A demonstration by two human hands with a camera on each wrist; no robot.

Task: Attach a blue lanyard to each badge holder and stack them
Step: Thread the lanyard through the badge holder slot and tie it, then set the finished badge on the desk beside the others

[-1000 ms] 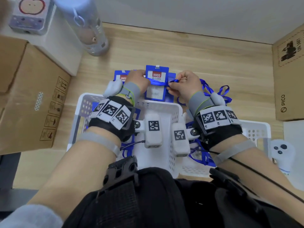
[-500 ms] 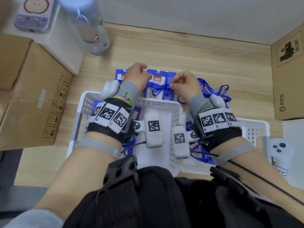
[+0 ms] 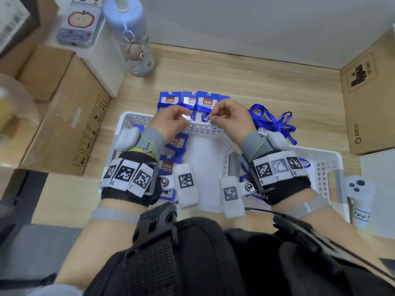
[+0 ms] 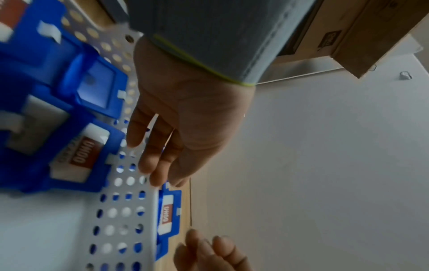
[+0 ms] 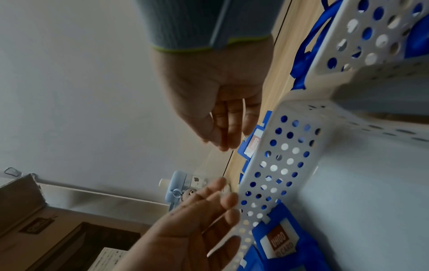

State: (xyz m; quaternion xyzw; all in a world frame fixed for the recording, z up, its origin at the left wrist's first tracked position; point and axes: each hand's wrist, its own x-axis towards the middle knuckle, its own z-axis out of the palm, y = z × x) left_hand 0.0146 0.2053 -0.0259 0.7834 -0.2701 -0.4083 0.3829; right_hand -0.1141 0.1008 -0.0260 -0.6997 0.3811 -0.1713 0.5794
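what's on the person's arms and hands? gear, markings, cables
Left hand and right hand: bare fingers, grey cuffs edged yellow-green. Each wrist has a black wrap with white fiducial tags, white padded modules and a grey forearm strap. A thin black cable runs from the right wrap.

- The left hand [image 3: 171,122] and right hand [image 3: 229,120] cover the lower half of the front badge holder [image 3: 206,103], so whether their fingertips touch the lanyard [image 3: 199,108] cannot be told
- The basket [image 3: 213,130] wall hides the holder's bottom edge
- At 9 o'clock in the left wrist view, the holders in the basket [image 4: 76,159] are blurred
- The cardboard box [image 3: 369,103] at 3 o'clock is cut by the frame edge
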